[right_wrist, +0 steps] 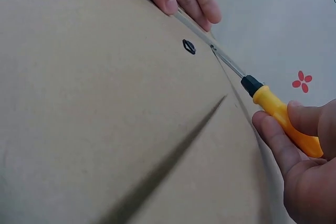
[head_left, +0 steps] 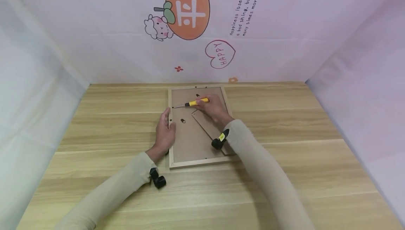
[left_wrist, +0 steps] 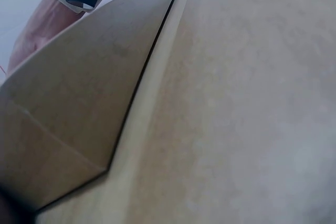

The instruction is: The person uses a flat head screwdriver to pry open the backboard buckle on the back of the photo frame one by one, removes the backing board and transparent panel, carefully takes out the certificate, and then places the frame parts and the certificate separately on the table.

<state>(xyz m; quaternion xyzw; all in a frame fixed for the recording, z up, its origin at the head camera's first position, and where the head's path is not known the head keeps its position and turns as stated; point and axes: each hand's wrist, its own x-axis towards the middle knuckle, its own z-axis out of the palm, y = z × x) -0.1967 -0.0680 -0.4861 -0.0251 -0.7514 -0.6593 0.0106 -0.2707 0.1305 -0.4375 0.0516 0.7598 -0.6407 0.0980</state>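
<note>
Pale wooden table (head_left: 284,173), pink printed backdrop behind. Right hand (head_left: 213,107) grips a yellow screwdriver (head_left: 197,102), tip at the frame's left edge. Left hand (head_left: 164,131) lies on that edge, fingers straight, steadying. Picture frame (head_left: 196,161) lies face down, centre of table. Backing board still seated; judged early, tabs left to lift.

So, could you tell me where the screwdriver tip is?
In the head view the screwdriver, held by the right hand, has its tip at the frame's left edge, above the left hand.
</note>
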